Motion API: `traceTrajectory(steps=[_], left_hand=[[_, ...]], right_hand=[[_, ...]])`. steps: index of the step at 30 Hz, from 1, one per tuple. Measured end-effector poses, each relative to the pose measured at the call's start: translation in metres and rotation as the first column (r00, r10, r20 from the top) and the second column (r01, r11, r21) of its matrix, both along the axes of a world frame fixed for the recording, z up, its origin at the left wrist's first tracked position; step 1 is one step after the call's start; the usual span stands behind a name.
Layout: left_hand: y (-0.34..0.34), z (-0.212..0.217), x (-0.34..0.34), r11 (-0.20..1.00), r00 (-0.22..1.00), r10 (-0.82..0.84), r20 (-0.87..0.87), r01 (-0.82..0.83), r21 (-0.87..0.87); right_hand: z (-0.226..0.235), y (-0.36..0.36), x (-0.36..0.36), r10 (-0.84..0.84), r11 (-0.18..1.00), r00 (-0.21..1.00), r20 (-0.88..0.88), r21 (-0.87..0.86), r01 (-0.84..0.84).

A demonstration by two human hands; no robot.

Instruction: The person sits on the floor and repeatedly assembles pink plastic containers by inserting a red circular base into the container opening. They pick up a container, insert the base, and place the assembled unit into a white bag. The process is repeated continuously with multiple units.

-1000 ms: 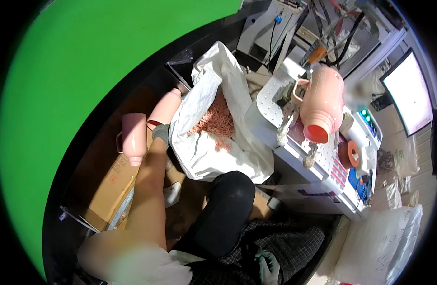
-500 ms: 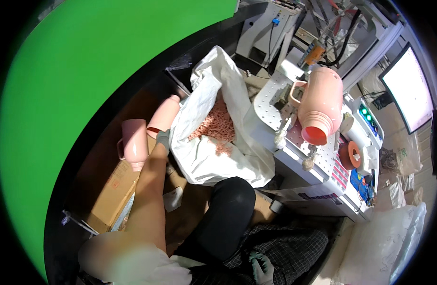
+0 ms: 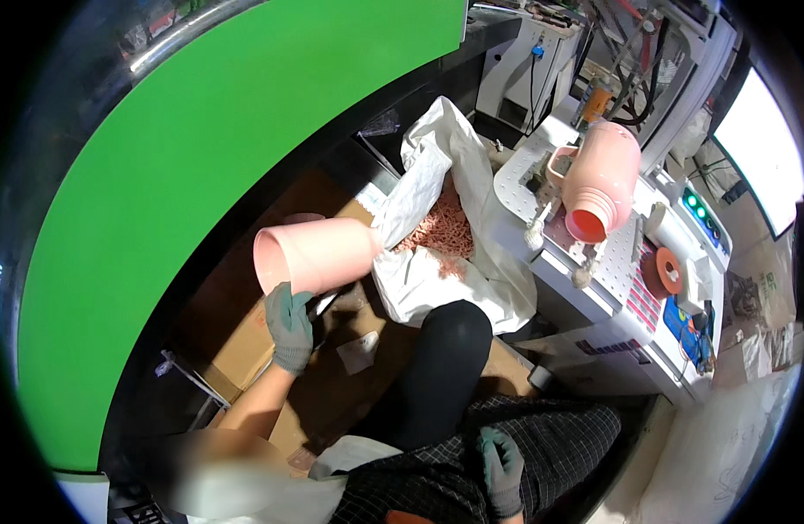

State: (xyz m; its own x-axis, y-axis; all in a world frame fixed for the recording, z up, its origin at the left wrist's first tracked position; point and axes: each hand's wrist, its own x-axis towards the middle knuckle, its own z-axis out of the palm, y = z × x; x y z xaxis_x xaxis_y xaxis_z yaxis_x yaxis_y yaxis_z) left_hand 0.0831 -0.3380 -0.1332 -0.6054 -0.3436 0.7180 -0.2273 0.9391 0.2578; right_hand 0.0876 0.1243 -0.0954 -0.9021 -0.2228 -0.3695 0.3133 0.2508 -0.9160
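Observation:
In my gloved left hand (image 3: pixel 290 327) is the rim of a pink plastic jug body (image 3: pixel 327 253), gripped at its wide open end. The jug body lies tilted sideways in the air, its narrow neck toward the white sack (image 3: pixel 419 293). Behind it a sliver of another pink jug body (image 3: pixel 304 217) shows; the rest is hidden. My gloved right hand (image 3: pixel 502 472) rests on the checked cloth over my lap, fingers curled, with nothing visible in them. A pink jug body with a handle (image 3: pixel 601 179) sits on the white machine's perforated table (image 3: pixel 559 240) to the right.
Pink shavings (image 3: pixel 441 229) lie inside the sack. Below the held jug body is a cardboard box (image 3: pixel 244 349). A green surface (image 3: pixel 201 131) curves along the left. A round reddish-brown piece (image 3: pixel 662 272) and a lit-button panel (image 3: pixel 700 210) are at the right, near a bright screen (image 3: pixel 760 148).
My left hand has lifted the pink jug body from beside the sack and drawn it nearer to me, turning it sideways. The right hand stays on my lap. The view has shifted.

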Motion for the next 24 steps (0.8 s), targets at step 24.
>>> traceTrajectory(steps=[24], left_hand=[[0.334, 0.106, -0.112, 0.240, 0.389, -0.903, -0.184, 0.811, 0.533]], right_hand=[[0.092, 0.069, -0.049, 0.117, 0.977, 0.827, -0.550, 0.213, 0.003]])
